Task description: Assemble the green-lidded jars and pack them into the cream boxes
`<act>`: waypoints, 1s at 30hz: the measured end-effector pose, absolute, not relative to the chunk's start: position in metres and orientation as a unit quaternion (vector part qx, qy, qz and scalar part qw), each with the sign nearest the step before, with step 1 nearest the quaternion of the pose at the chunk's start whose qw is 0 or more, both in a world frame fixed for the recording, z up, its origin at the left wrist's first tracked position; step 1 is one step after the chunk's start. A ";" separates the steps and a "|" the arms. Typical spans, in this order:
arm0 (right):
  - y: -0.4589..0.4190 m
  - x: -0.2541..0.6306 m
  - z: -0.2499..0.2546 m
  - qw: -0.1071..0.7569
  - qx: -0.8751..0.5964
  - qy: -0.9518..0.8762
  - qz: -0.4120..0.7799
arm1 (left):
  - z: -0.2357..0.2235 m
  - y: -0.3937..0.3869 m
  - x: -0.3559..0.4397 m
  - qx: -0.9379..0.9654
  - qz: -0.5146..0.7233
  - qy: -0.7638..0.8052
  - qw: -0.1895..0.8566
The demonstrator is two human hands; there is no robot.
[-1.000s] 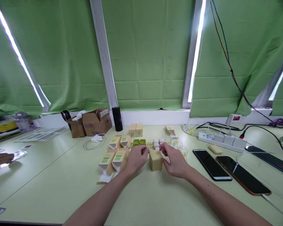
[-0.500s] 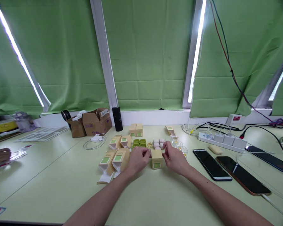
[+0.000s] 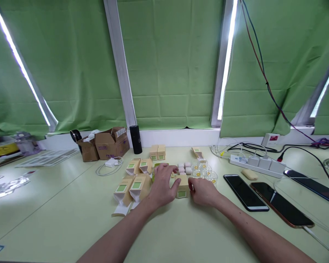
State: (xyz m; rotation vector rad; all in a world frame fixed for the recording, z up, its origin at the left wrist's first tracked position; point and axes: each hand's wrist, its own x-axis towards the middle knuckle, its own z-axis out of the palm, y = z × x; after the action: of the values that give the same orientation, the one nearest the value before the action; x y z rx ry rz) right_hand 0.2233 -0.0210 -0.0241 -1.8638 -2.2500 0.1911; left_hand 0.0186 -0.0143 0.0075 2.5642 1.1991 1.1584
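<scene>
A small kraft cardboard box (image 3: pixel 182 187) with a green label stands on the table between my hands. My left hand (image 3: pixel 163 185) is at its left side, fingers spread and arched forward, thumb by the box's edge. On the right side, my right hand (image 3: pixel 205 190) is closed, its curled fingers against the box's edge. Beyond the hands lie white-pink cylinders (image 3: pixel 184 168) and clear cups with yellow centres (image 3: pixel 205 171). Left of my left hand are kraft boxes with open white flaps (image 3: pixel 138 185). Green pieces (image 3: pixel 157 166) are mostly hidden behind that hand.
Two closed kraft boxes (image 3: pixel 157 152) stand farther back, near a black bottle (image 3: pixel 136 139) and a brown carton (image 3: pixel 112 143). To the right lie phones (image 3: pixel 246 192), a power strip (image 3: pixel 256 165) and cables. A white charger (image 3: pixel 112 162) with a coiled cable is at left.
My left hand has opened from a pinch and spread its fingers forward. My right hand has lowered slightly and curled at the box's side. Another person's hand at far left has left the view.
</scene>
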 end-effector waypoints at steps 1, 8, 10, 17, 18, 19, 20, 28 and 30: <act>-0.021 0.223 -0.024 0.107 -0.633 -0.764 0.063 | 0.009 -0.016 0.020 0.848 0.359 0.386 0.050; -0.022 0.222 -0.025 0.102 -0.633 -0.765 0.053 | 0.009 -0.018 0.025 0.896 0.234 0.370 0.069; -0.023 0.222 -0.025 0.100 -0.633 -0.766 0.049 | 0.010 -0.018 0.026 0.902 0.217 0.367 0.063; -0.023 0.221 -0.026 0.099 -0.629 -0.770 0.043 | 0.031 -0.012 0.028 0.903 0.197 0.377 0.057; -0.024 0.220 -0.025 0.099 -0.629 -0.770 0.042 | 0.037 -0.008 0.027 0.901 0.199 0.382 0.058; -0.024 0.220 -0.025 0.098 -0.628 -0.771 0.042 | 0.043 -0.002 0.027 0.898 0.205 0.386 0.057; -0.024 0.220 -0.025 0.097 -0.628 -0.771 0.042 | 0.049 0.005 0.026 0.895 0.212 0.389 0.053; -0.024 0.219 -0.026 0.096 -0.627 -0.772 0.041 | 0.086 0.093 0.038 0.880 0.167 0.444 -0.005; -0.024 0.218 -0.025 0.095 -0.626 -0.773 0.038 | 0.085 0.111 0.044 0.877 0.154 0.455 -0.007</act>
State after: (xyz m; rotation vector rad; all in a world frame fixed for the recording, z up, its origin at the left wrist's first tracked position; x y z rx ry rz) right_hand 0.2184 -0.0240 -0.0254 -1.8549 -2.2915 0.1130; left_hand 0.0438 0.1113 0.0846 2.7678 1.4365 0.4854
